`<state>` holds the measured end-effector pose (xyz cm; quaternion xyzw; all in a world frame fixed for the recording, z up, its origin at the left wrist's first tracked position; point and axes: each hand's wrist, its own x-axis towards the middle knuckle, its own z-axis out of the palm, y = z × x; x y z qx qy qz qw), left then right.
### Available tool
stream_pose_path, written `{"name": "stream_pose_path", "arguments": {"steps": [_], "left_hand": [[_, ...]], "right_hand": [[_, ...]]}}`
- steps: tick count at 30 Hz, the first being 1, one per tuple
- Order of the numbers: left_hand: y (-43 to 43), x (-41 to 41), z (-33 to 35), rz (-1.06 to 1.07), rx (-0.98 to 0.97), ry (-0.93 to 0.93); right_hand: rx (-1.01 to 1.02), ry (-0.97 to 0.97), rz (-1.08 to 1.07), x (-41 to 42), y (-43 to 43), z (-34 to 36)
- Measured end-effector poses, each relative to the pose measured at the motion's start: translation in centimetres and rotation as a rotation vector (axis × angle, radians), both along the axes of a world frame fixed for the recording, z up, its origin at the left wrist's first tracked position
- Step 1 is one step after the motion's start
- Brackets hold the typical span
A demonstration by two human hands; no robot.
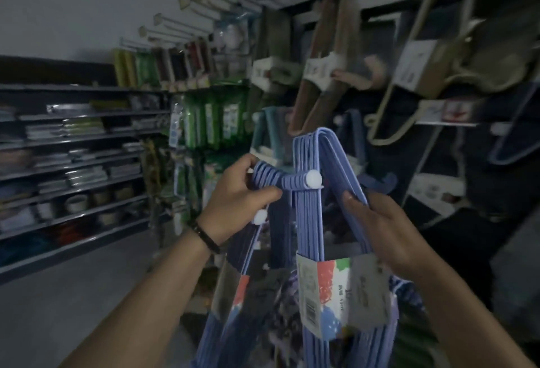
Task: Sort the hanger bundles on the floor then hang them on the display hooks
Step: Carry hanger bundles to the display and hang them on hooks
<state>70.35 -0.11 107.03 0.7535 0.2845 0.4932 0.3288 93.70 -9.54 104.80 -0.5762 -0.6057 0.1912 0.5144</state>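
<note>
A bundle of thin blue plastic hangers (308, 221) fills the lower centre of the frame, its bottom cut off. The left hand (233, 201) curls round its ribbed hooks at centre; the right hand (388, 230) pinches one sloping shoulder. A glossy paper label (330, 288) wraps it, print blurred.

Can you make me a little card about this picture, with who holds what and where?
place: shop aisle, grey shelves on the left
left hand: grips the hook ends of the blue plastic hanger bundle
right hand: holds the bundle's sloping side
label: paper label band wrapped round the hangers
above: metal display hooks high on the wall
</note>
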Motion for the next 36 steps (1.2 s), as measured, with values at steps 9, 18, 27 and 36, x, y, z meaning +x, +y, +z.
{"name": "stream_pose_path", "arguments": {"steps": [9, 18, 27, 36], "left_hand": [[-0.1, 13.0, 5.8, -0.194, 0.119, 0.142], [-1.6, 19.2, 14.1, -0.442, 0.422, 0.348], [-2.8, 20.9, 21.7, -0.41, 0.671, 0.44], [-1.2, 22.3, 33.3, -0.385, 0.933, 0.363]], "right_hand": [[0.171, -0.066, -0.387, 10.5, -7.9, 4.7], [0.07, -0.125, -0.844, 13.0, -13.2, 9.0], [0.11, -0.235, -0.999, 12.0, -17.5, 14.9], [0.114, -0.33, -1.166, 15.7, -20.5, 24.0]]}}
